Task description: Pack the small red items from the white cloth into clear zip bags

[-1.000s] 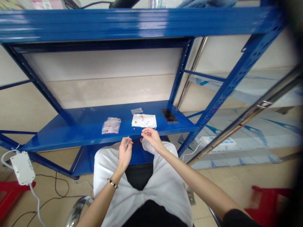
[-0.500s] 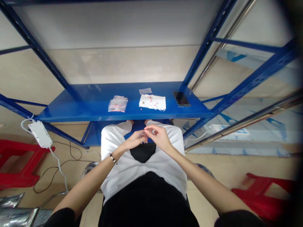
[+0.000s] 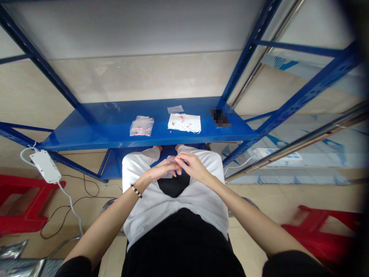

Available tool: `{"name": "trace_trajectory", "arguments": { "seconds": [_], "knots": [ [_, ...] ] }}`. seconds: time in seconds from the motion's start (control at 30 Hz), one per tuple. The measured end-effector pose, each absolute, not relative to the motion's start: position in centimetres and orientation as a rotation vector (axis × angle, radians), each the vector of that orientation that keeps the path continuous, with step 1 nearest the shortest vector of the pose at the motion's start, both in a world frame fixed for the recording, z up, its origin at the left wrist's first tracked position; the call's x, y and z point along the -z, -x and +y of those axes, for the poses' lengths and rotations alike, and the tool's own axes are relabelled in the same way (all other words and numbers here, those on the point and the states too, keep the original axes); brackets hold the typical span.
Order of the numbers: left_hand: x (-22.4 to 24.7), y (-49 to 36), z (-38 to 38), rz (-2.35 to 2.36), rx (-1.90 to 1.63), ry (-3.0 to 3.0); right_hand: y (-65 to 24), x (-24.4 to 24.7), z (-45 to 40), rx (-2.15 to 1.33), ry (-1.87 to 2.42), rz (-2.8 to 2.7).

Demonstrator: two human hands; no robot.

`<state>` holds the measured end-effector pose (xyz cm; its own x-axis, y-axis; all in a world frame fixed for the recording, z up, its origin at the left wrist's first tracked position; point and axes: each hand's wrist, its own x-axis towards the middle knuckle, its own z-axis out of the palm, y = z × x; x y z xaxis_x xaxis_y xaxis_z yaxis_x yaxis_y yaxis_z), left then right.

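Above my lap, my left hand [image 3: 162, 170] and my right hand [image 3: 192, 165] meet with their fingertips together. Between them shows a small clear plastic bag [image 3: 171, 158], partly hidden by the fingers. The left hand is closed round it, and the right thumb and fingers pinch at its edge. On the blue shelf [image 3: 109, 123] in front lie a small pile of clear zip bags [image 3: 142, 126] with pink pieces inside. Right of them is a white paper sheet [image 3: 191, 123] with several small pink and brown bits on it.
A flat clear bag [image 3: 175, 109] lies behind the paper, and one pink bead [image 3: 170, 131] sits before it. A blurred dark object [image 3: 219, 117] is on the shelf's right. A white power strip [image 3: 45, 166] hangs at left; red stools [image 3: 23, 204] flank me.
The clear bag shows more plainly between my fingers now, and my right hand has shifted slightly over it. My view has moved a little; the things on the shelf stay put.
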<state>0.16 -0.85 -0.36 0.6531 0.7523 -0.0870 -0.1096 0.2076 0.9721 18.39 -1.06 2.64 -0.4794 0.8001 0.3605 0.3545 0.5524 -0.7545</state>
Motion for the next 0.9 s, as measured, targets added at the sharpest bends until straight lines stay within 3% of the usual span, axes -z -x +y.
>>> {"name": "trace_trajectory", "arguments": {
  "seconds": [0.4, 0.63, 0.9],
  "knots": [
    [-0.7, 0.5, -1.6, 0.447, -0.581, -0.959, -18.5, -2.9, -0.8, -1.068, 0.882, -1.938],
    [-0.1, 0.6, -0.7, 0.569, -0.713, -1.09, -17.5, -3.4, -0.5, -0.724, 0.853, -2.078],
    [-0.9, 1.5, 0.6, 0.536, -1.041, -0.68, -17.1, -4.6, 12.2, -0.322, 0.999, -2.057]
  ]
}}
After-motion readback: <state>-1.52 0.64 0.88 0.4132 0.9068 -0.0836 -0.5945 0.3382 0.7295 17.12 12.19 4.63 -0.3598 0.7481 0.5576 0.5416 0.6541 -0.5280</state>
